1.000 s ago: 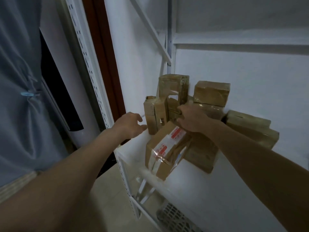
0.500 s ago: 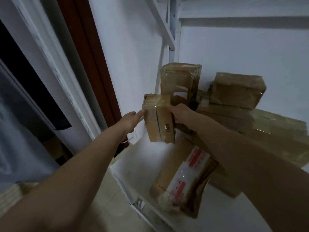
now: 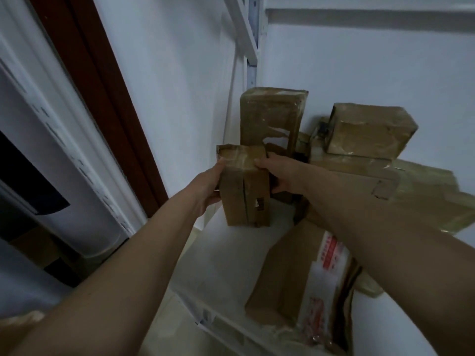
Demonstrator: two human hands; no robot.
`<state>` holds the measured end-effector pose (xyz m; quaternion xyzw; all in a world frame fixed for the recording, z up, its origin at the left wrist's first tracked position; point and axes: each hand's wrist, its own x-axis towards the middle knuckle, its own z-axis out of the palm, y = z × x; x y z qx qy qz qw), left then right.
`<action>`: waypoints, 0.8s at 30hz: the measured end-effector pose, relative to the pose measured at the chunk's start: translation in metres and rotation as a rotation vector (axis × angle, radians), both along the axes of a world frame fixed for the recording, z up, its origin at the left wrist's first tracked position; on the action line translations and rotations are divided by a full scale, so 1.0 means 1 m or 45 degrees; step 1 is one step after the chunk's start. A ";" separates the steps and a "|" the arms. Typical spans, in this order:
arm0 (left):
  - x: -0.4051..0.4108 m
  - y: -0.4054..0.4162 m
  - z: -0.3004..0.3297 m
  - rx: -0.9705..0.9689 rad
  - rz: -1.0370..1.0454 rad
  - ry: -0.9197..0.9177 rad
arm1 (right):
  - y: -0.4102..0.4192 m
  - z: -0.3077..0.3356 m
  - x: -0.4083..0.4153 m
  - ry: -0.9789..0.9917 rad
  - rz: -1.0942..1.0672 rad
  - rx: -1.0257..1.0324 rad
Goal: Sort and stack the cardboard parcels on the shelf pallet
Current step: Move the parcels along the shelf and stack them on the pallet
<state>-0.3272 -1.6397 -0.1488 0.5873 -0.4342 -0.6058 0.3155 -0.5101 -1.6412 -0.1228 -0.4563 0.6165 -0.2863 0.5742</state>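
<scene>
Now left hand [image 3: 205, 187] joins right hand [image 3: 280, 173] gripping upright parcel [image 3: 244, 186].

Upright parcel [image 3: 244, 186]: brown cardboard, glossy clear tape across its top, one small torn pale patch low on its front.
Tall parcel [image 3: 270, 116]: dull brown, shiny tape, pale scuffs.
Block parcel [image 3: 370, 132]: tan brown under clear tape.
Flat parcel [image 3: 303, 273]: brown, with a white label printed in red [image 3: 331, 250].
Shelf [image 3: 223, 258]: plain white.
Wall [image 3: 372, 65]: white, bluish in shade.
Door frame [image 3: 102, 80]: dark reddish brown.
</scene>
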 end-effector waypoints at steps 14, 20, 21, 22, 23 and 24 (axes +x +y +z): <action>0.034 0.080 0.114 -0.475 -0.267 0.061 | 0.107 0.118 0.002 0.028 0.032 -0.389; 0.033 0.116 0.122 -0.928 -0.399 -0.179 | 0.154 0.127 0.020 -0.036 -0.127 -0.575; 0.032 0.119 0.119 -0.972 -0.400 -0.173 | 0.159 0.122 0.024 -0.078 -0.175 -0.610; 0.030 0.121 0.115 -1.009 -0.398 -0.169 | 0.163 0.117 0.026 -0.112 -0.234 -0.651; 0.028 0.125 0.110 -1.035 -0.392 -0.164 | 0.167 0.112 0.028 -0.114 -0.299 -0.688; 0.025 0.128 0.105 -1.048 -0.384 -0.155 | 0.170 0.108 0.028 -0.092 -0.361 -0.710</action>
